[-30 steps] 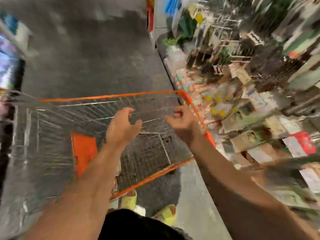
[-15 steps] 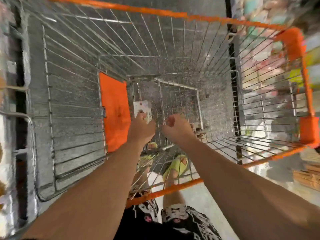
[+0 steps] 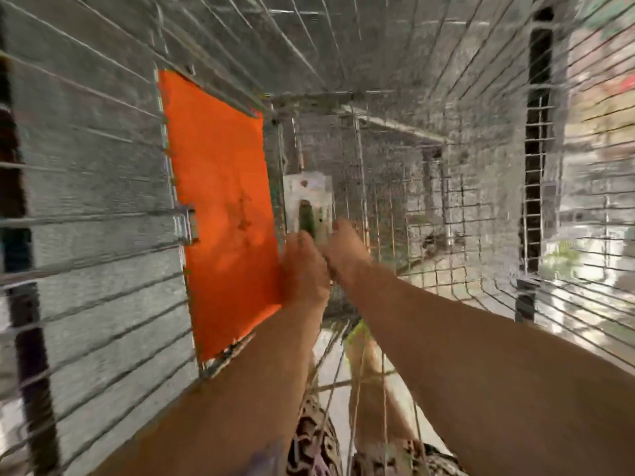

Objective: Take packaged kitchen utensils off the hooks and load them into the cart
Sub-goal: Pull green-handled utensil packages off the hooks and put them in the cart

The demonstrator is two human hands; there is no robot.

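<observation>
- Reaching deep into the wire cart (image 3: 446,80) — both hands side by side.
- Left hand (image 3: 302,266) and right hand (image 3: 347,250) gripping a white utensil package (image 3: 307,201), green handle showing.
- Holding it upright beside the orange panel (image 3: 220,201) — near the cart's bottom.

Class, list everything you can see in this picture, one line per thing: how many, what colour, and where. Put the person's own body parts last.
cart: one, silver wire, fills the view
flap: one, orange, on the cart's inner wall, left of the hands
packaged utensil: one, white card with a green item, deep inside the cart, just beyond the hands
store shelves: blurred, mixed colours, seen through the cart's right side
shoe: one, yellow-green, below, seen through the wires
left hand: one, at the package's near end; grip blurred
right hand: one, beside the left hand, touching the package; grip blurred
</observation>
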